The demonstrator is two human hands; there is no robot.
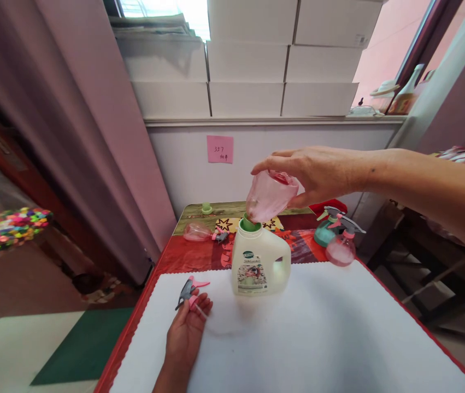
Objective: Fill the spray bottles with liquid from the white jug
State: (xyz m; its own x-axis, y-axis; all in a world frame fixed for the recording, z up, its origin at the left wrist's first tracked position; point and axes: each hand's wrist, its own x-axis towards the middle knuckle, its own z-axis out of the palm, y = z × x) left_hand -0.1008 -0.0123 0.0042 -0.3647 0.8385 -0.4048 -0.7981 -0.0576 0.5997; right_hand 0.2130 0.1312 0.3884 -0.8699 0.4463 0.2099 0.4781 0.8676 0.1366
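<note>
My right hand (pixel 306 172) grips a clear pink spray bottle (pixel 267 195) near its base. The bottle is tipped upside down, its neck at the green mouth of a cream-coloured detergent jug (pixel 251 256). The jug stands upright on the white cloth, its handle to the right. Lower left, my left hand (pixel 187 330) is turned palm up with curled fingers around a grey and pink trigger spray head (pixel 189 293); a thin clear tube trails from it. Whether liquid is flowing at the jug's mouth I cannot tell.
A second pink bottle (pixel 196 232) lies on its side at the back left, beside another spray head (pixel 219 235). A green cap (pixel 206 208) sits behind them. On the right stand a pink spray bottle (pixel 341 248) and a teal one (pixel 324 232). White boxes (pixel 248 98) are stacked behind the table.
</note>
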